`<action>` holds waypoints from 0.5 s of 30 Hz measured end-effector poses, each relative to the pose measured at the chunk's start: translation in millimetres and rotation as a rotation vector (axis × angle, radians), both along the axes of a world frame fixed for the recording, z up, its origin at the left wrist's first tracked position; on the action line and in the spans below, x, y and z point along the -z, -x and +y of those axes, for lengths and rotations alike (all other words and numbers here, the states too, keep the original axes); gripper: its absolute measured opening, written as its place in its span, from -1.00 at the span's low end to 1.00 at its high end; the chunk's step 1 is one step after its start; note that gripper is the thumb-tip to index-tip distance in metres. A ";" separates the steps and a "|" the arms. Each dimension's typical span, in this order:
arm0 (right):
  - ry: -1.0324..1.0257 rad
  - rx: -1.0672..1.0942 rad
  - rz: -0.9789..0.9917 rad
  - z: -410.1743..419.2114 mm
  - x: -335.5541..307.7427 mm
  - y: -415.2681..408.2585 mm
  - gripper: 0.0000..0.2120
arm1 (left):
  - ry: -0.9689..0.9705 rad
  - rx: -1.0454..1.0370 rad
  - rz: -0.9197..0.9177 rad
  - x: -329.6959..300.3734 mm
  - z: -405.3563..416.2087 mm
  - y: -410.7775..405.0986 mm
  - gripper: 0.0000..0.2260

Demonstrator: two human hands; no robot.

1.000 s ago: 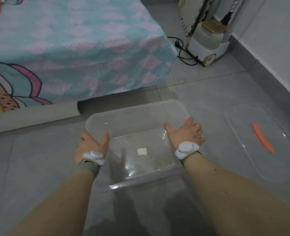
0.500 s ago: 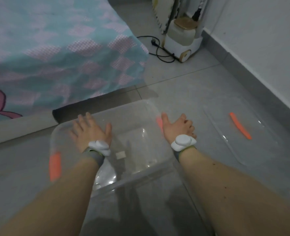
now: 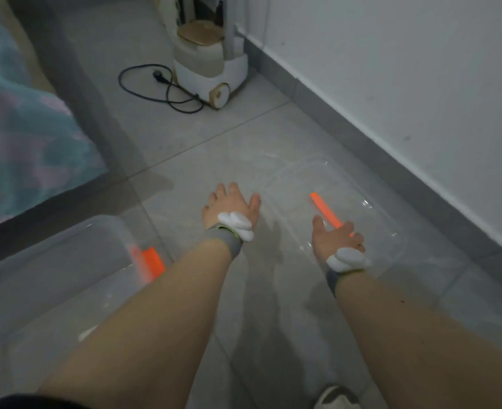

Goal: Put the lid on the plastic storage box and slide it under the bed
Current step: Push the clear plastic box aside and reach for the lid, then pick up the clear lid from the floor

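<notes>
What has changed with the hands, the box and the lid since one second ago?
Both hands let go of the box and moved right to the lid. The right hand now lies on the lid by its orange handle; whether it has a grip is unclear. The left hand hovers open at the lid's left edge. Box and lid stayed on the floor, the lid off.

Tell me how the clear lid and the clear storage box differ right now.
The lid lies flat on the floor by the wall; the storage box stands open nearer the bed. The lid is a shallow sheet, the box a deep tub. The right hand rests on the lid, the left hand at its edge; neither touches the box. Both are transparent with orange parts.
</notes>
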State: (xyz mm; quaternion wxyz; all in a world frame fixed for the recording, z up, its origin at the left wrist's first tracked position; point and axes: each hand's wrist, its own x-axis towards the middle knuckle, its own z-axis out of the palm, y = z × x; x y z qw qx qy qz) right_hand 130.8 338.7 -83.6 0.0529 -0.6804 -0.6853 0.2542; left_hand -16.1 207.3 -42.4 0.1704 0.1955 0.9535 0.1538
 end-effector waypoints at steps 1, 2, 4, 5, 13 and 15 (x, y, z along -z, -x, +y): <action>0.025 0.026 -0.006 21.8 8.6 -9.1 -0.19 | 0.017 0.011 -0.052 10.2 21.1 -2.0 -0.35; 0.048 0.044 -0.035 27.7 12.9 -17.7 -0.19 | 0.019 0.011 -0.098 18.0 25.0 -3.0 -0.35; 0.121 0.094 -0.069 65.2 35.1 -33.3 -0.18 | 0.056 0.024 -0.139 38.7 60.6 -6.2 -0.37; 0.143 0.120 -0.071 68.2 40.5 -37.7 -0.17 | 0.073 0.032 -0.158 43.8 61.3 -6.0 -0.37; 0.303 0.142 -0.113 111.0 92.2 -53.3 -0.13 | 0.154 0.044 -0.219 99.9 105.7 6.1 -0.38; 0.318 0.078 -0.210 107.9 94.1 -51.8 -0.12 | 0.166 0.048 -0.212 105.5 107.0 12.7 -0.37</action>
